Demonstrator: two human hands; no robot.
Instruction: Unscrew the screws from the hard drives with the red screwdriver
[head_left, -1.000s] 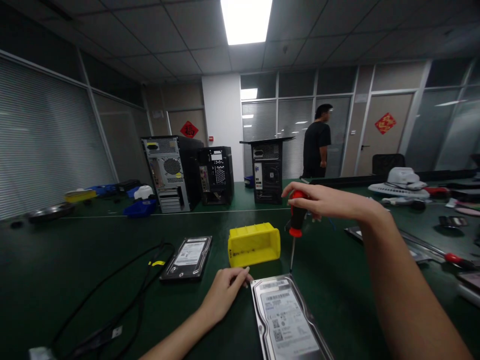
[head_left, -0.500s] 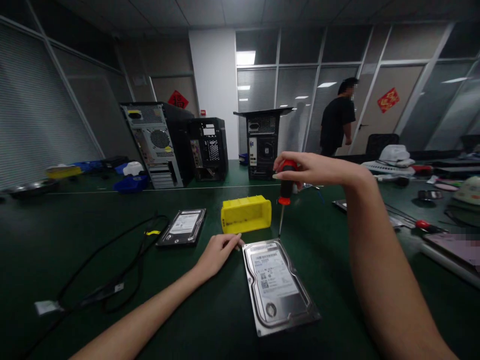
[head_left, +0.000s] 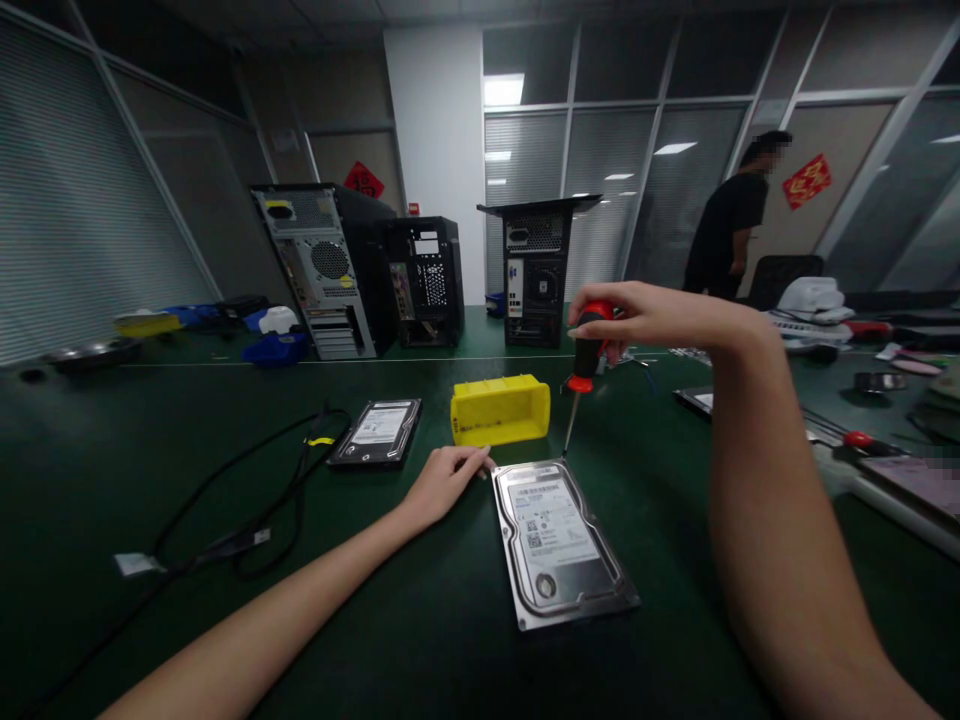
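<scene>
A silver hard drive (head_left: 566,585) with a white label lies flat on the green table in front of me. My right hand (head_left: 611,315) is wrapped from above round the red and black handle of a screwdriver (head_left: 572,425). The shaft slants down, its tip at the drive's far right corner. My left hand (head_left: 444,485) rests on the table, thumb and fingertips closed at the drive's far left corner; the lower fingers are partly hidden. Just behind the drive, a yellow plastic bin (head_left: 501,412) lies with its opening towards me. A second hard drive (head_left: 379,432) is to the left.
Black cables (head_left: 225,545) sprawl on the left. Computer cases (head_left: 322,270) stand at the back, one black case (head_left: 534,275) behind the screwdriver. Tools, including a red-handled one (head_left: 862,440), lie on the right. A person (head_left: 727,230) in black is beyond the table.
My view has shifted a little, so the scene sits differently in the frame. Both hands keep their places at the drive. The person in the background has moved slightly right.
</scene>
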